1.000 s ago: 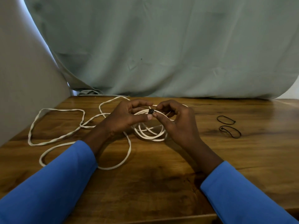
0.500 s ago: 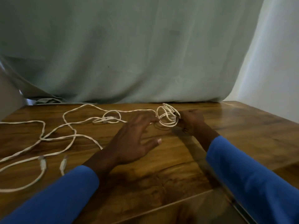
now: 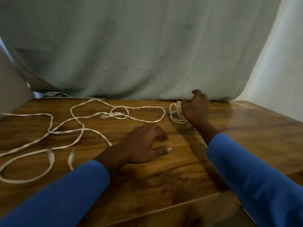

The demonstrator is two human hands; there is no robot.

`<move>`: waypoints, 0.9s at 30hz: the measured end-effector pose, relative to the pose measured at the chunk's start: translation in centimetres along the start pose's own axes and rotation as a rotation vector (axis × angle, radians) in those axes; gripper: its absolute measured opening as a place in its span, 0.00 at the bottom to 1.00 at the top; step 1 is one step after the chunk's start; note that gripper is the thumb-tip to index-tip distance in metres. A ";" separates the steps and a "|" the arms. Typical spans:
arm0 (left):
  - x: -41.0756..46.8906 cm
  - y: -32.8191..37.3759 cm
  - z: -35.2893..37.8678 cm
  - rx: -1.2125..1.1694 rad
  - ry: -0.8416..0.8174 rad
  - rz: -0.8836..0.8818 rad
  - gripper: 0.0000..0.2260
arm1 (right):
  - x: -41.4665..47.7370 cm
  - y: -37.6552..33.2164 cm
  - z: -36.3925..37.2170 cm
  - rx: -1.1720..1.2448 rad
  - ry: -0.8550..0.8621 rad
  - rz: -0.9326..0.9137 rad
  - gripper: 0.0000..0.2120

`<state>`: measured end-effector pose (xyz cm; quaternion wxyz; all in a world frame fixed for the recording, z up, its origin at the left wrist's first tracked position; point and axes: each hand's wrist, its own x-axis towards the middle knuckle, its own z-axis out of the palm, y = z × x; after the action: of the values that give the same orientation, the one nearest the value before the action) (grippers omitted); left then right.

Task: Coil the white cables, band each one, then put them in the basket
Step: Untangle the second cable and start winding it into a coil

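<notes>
While left hand [image 3: 144, 145] rests on table [image 3: 164, 185] — one coil [image 3: 175, 114] at right hand [image 3: 196, 108].

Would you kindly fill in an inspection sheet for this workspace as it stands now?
Surface: wooden table, glossy brown grain.
Job's things: small white coil at the table's far edge; no basket or bands in view.
Clutter: nothing seen.
Hands: left hand rests on the table, holding nothing; right hand is right beside the coil with fingers curled, and whether it grips the coil cannot be told.
Cables: loose white cables sprawl uncoiled across the left side; two connector ends lie near the left sleeve.
Surroundings: grey-green cloth hangs behind the table; white wall at right.
</notes>
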<state>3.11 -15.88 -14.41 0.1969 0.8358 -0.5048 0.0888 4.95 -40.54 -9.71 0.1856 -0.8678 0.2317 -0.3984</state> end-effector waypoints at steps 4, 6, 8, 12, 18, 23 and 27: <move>-0.5 0.1 -1.7 0.006 0.196 -0.046 0.18 | -3.7 -2.5 0.2 0.203 0.041 -0.482 0.18; -0.9 -0.5 -2.9 0.062 0.313 -0.119 0.15 | -5.6 -4.5 1.1 0.315 -0.242 -0.495 0.18; -1.6 -1.5 -3.9 0.105 0.379 -0.242 0.19 | -7.2 -6.3 2.6 0.224 -0.419 -0.492 0.22; -2.9 -4.7 -5.1 0.209 0.466 -0.515 0.20 | -8.5 -7.9 5.9 0.083 -0.522 -0.484 0.16; -4.0 -8.8 -6.4 0.208 0.266 -0.858 0.29 | -8.8 -8.0 6.7 0.296 -0.521 -0.528 0.05; -4.6 -10.5 -6.8 0.110 0.348 -0.757 0.05 | -9.0 -8.2 6.4 0.252 -0.568 -0.525 0.14; -4.6 -9.5 -7.2 -0.194 0.717 -0.629 0.07 | -8.8 -8.2 6.9 0.243 -0.578 -0.496 0.12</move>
<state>9.63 -5.27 -11.79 0.4528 0.8423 -0.1340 0.2599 7.36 -28.05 -15.12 0.2426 -0.9456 -0.0954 -0.1948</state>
